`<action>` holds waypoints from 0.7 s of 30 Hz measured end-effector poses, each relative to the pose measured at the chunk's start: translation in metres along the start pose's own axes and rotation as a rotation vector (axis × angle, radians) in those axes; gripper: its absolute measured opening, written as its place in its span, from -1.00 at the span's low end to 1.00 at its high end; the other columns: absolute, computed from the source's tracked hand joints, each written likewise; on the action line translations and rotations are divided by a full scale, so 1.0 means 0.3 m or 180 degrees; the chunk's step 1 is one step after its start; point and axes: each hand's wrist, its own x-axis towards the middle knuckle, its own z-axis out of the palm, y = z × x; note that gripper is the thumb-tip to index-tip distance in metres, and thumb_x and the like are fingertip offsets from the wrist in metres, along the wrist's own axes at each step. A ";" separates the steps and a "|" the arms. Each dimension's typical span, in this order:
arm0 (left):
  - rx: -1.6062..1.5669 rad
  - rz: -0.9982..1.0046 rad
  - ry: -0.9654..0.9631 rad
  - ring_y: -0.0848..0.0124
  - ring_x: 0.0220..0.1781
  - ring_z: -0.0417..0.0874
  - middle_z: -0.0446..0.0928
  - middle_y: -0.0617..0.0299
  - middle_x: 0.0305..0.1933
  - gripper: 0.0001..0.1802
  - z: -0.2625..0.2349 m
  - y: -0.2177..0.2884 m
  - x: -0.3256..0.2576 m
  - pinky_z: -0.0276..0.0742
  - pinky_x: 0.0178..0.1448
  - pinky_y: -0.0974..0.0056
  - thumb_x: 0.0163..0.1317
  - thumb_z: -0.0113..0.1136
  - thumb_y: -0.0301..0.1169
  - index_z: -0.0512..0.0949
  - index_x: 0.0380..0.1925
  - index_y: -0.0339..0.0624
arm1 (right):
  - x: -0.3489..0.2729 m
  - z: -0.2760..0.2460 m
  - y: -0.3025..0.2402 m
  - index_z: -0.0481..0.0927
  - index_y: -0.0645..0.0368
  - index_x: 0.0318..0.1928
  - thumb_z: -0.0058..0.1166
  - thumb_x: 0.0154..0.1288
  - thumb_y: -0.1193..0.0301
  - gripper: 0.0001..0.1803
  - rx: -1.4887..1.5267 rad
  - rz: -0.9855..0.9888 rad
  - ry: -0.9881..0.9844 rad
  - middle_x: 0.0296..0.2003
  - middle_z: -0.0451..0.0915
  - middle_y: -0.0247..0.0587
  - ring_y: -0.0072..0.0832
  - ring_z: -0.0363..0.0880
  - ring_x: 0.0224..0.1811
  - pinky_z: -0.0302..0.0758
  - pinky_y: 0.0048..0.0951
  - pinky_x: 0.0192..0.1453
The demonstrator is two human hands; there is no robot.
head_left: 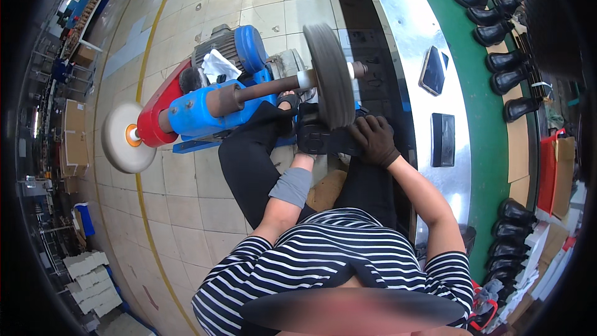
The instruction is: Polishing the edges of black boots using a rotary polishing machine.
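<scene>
A black shoe (339,142), partly hidden, is under the lower edge of a grey buffing wheel (329,81), whose rim is smeared by motion. My right hand (375,140), in a brown glove, has its fingers bent over the shoe's right end beside the wheel. At the shoe's left end my left wrist (303,160) runs up to a dark shape, and the fingers there are hidden. A grey sleeve band (290,187) covers my left forearm. The wheel sits on a rusty shaft (267,89) of a blue and red machine (205,112).
Left on the machine is a pale wheel (118,140); behind it stand a motor (224,46) and a white cloth (219,65). To my right, a metal bench (429,37) bears a phone (432,71) and a black case (443,140). Black shoes (507,78) line a green belt (482,149).
</scene>
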 end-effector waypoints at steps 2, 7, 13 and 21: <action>-0.0028 0.0045 0.0155 0.17 0.16 0.47 0.49 0.10 0.12 -0.54 -0.033 -0.018 -0.019 0.28 0.33 0.09 0.41 -0.26 -0.08 0.46 0.06 -0.11 | 0.005 -0.013 -0.024 0.41 0.06 0.12 0.09 -0.06 0.19 -0.36 0.0038 -0.0045 0.0155 -0.02 0.39 -0.08 -0.17 0.35 -0.01 0.25 -0.17 0.06; -0.4363 -0.2026 -0.0697 0.17 0.19 0.42 0.45 0.13 0.16 -0.45 0.074 0.153 -0.013 0.21 0.38 0.09 0.38 -0.19 0.05 0.45 0.10 -0.11 | -0.165 -0.031 -0.011 0.41 -0.03 0.07 0.17 -0.14 0.23 -0.36 -0.0086 0.0549 0.0933 0.00 0.37 -0.08 -0.12 0.32 0.06 0.22 -0.01 0.11; -0.4108 -0.2655 -0.0517 0.15 -0.03 0.60 0.56 0.05 0.00 -0.42 0.130 0.250 -0.039 0.51 0.12 0.12 0.31 -0.08 0.06 0.48 0.04 -0.20 | -0.275 -0.060 -0.151 0.27 0.02 0.20 0.30 -0.18 0.24 -0.16 -0.0267 0.1419 0.1172 0.13 0.27 0.05 0.05 0.25 0.18 0.18 0.08 0.21; -0.3120 -0.2412 0.0260 0.23 -0.08 0.61 0.57 0.10 -0.08 -0.46 0.173 0.449 -0.075 0.55 0.05 0.20 0.32 -0.13 0.06 0.50 -0.03 -0.17 | -0.321 -0.037 -0.187 0.17 0.05 0.31 0.30 -0.10 0.18 -0.08 -0.0092 0.2015 0.1648 0.25 0.15 0.14 0.11 0.20 0.25 0.19 0.04 0.27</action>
